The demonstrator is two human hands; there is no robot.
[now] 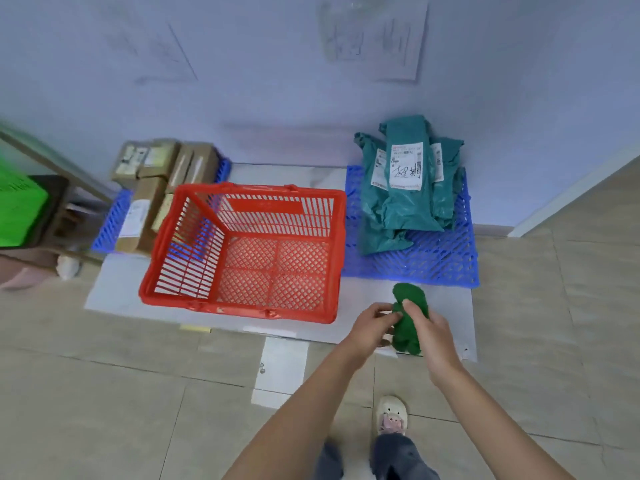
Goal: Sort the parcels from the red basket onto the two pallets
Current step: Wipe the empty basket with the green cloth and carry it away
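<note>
The small green parcel (408,320) sits crumpled between both hands, held above the floor just near of the right pallet (433,261) and to the right of the red basket (242,251). The left hand (372,325) pinches its left side, fingers (388,317) curled closed onto the soft wrap; the right hand (433,336) is closed on the right side, thumb over the top. It looks like a soft bag, of a kind with the teal bags (405,188), so by my reading it belongs on the right pallet.

To do this step well, I would carry it forward to the bare near part of that pallet, or set it on the heap, and lay it flat rather than drop it, since the stacked bags are slippery and lean on each other. One hand should be enough; the wrap will fold under a loose hold, so grip the body, not a corner.

The red basket shows only its mesh bottom: nothing is left in it. The right pallet carries the pile of teal bags with white labels, heaped toward its far side. The left pallet (110,220), far left and partly hidden behind the basket, carries brown cardboard boxes (156,174) packed close together. This appears to be the last parcel.
</note>
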